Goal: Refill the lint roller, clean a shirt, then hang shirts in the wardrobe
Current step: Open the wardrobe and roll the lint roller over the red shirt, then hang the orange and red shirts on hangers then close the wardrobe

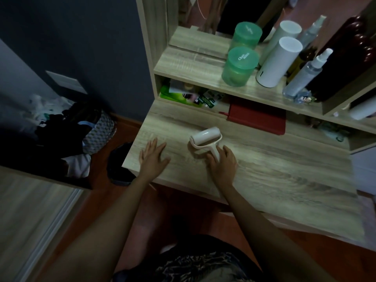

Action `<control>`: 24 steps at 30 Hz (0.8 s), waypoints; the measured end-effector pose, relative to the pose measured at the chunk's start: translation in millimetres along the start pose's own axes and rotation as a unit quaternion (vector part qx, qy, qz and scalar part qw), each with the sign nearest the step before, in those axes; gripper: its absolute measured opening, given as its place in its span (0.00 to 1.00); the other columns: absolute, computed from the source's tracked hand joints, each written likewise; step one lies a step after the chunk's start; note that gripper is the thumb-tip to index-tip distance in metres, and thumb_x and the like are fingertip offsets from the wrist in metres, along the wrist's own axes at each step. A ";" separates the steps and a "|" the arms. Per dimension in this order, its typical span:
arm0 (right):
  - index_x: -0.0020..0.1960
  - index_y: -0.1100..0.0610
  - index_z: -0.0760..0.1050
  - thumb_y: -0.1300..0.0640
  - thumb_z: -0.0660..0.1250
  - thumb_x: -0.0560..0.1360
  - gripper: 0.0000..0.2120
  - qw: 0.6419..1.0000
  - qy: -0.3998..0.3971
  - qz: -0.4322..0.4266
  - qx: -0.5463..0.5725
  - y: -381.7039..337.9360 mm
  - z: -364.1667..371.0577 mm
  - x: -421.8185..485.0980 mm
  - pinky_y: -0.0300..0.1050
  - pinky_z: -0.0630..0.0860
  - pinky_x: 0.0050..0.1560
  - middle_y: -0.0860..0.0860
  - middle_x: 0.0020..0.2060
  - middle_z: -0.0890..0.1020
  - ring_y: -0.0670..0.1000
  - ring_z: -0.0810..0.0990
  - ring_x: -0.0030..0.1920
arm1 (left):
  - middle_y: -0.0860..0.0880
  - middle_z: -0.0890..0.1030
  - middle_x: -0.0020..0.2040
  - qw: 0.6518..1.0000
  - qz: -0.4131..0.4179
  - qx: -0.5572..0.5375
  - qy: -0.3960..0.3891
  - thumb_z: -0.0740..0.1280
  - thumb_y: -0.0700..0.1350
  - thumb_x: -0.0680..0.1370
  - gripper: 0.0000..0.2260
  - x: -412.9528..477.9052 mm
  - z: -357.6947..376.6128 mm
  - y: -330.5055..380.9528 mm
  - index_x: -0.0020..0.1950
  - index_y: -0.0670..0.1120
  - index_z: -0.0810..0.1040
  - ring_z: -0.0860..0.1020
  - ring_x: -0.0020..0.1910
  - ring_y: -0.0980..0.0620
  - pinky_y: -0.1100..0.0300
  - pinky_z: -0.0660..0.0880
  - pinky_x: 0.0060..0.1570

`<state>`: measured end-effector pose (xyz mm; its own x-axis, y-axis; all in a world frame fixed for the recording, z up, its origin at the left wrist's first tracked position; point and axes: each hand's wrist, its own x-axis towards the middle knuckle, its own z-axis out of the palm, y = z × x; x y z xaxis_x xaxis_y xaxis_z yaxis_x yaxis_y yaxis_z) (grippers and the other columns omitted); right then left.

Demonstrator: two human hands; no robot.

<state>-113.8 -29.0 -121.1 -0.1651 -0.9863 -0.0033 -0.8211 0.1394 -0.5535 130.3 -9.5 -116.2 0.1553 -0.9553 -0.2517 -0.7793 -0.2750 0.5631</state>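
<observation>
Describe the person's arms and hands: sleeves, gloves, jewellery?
The left hand and right hand are ungloved, with no rings, watch or bracelet visible. The left forearm and right forearm are uncovered; no sleeve shows in frame.

Lint roller handle (214, 152) partly under the right hand (223, 165); dark bottle (345, 58) off the right edge

green jar lid (243, 58) | white print | reads "Char… mine", partly unclear
</observation>
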 end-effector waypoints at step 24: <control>0.62 0.57 0.76 0.52 0.62 0.79 0.15 0.869 -0.050 -0.356 0.340 -387.7 45.8 -174.2 0.43 0.65 0.67 0.52 0.64 0.76 0.49 0.71 0.65 | 0.53 0.78 0.63 0.919 0.032 -0.157 0.359 0.64 0.36 0.79 0.16 -218.7 -300.6 -160.4 0.66 0.47 0.77 0.74 0.63 0.61 0.70 0.67 0.65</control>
<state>258.3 84.8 56.0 0.3286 -0.8083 0.4886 -0.1782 -0.5611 -0.8084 403.8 210.9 85.2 0.5640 -0.7645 0.3120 -0.6042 -0.1246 0.7870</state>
